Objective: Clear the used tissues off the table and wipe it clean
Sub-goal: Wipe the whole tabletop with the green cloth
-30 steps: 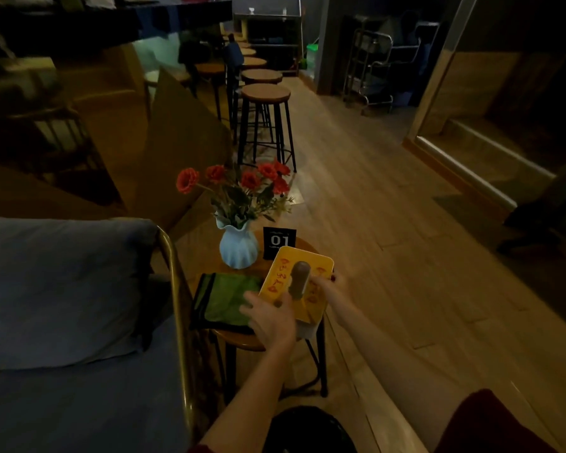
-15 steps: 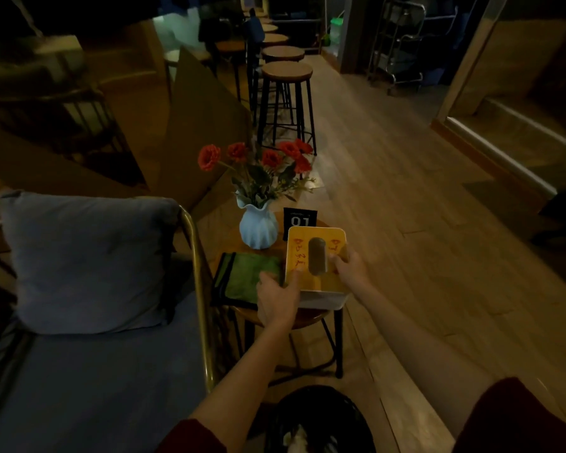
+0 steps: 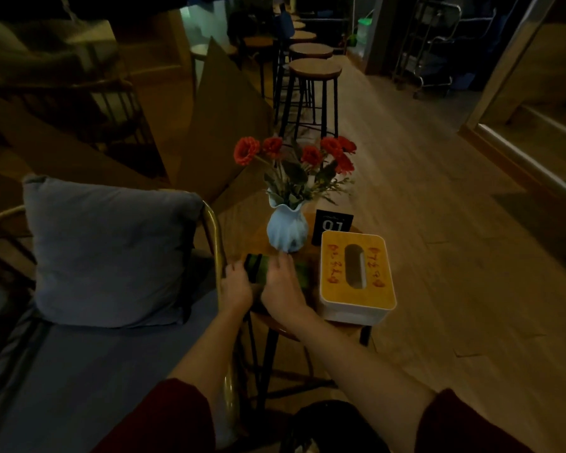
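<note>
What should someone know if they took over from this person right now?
Left hand: at the left edge of the green cloth; grip unclear.
Right hand: fingers straight, resting on the cloth.
The cloth lies on the round table, in front of the vase; the tissue box stands on the table's right side.
Done: no loose tissues show on the table.
Left: wipe the tabletop with the cloth.

Dim room: wooden floor (image 3: pixel 406 191), row of stools (image 3: pixel 314 68), cushioned bench (image 3: pixel 79 371).
</note>
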